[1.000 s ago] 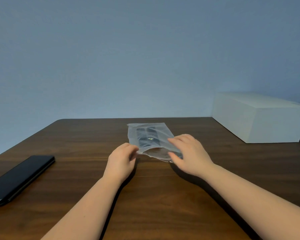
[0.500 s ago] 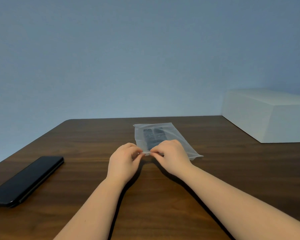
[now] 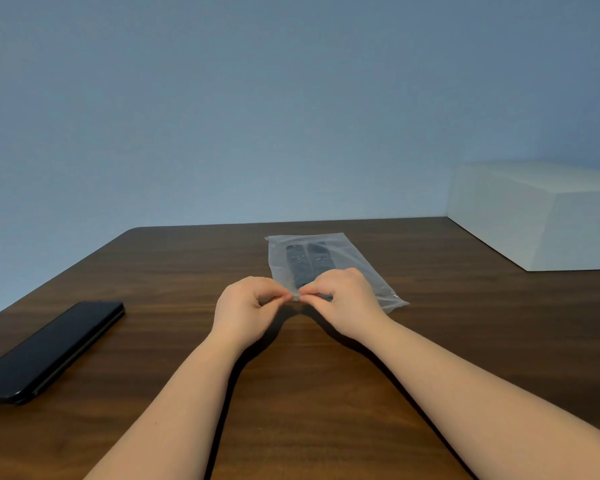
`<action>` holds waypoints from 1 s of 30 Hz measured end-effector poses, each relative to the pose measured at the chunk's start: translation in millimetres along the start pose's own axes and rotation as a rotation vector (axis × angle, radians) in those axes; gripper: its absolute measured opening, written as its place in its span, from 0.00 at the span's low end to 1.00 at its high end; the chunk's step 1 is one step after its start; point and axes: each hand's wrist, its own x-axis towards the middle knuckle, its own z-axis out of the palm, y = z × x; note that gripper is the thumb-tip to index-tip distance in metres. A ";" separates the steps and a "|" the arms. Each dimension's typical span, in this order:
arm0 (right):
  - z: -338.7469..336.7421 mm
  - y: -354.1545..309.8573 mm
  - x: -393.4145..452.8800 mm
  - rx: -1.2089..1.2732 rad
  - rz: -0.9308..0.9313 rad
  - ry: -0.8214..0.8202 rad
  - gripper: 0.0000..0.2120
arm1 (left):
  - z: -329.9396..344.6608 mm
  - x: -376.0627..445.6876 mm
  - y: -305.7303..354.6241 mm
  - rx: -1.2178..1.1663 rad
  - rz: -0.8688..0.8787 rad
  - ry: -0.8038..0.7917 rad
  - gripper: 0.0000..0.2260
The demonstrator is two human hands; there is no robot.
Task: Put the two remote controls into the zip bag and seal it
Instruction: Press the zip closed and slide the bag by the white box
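Now both hands meet at the near edge of the zip bag (image 3: 329, 261): a second ago the right hand (image 3: 343, 299) lay flat over the mouth at 3 o'clock of the left hand (image 3: 246, 306), and now each pinches the zip strip, fingertips almost touching. Two remote controls (image 3: 307, 261) lie side by side inside the bag, at 12 o'clock on the table (image 3: 326, 393). Judgement: loading done, sealing starting from the left corner; strip toward 3 o'clock likely unpressed.

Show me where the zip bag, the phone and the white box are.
zip bag (image 3: 355, 263): head view, clear plastic right of the remotes.
phone (image 3: 51, 349): head view, middle of its dark face.
white box (image 3: 579, 230): head view, its front face.
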 end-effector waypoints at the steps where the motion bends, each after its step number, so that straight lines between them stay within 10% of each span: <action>1: 0.6 -0.8 0.1 -0.009 -0.009 -0.002 0.12 | -0.2 0.2 0.1 0.002 -0.003 0.000 0.05; 30: 7.1 -1.0 0.8 -0.091 -0.029 0.061 0.13 | -2.3 2.8 -4.3 -0.148 -0.186 0.017 0.03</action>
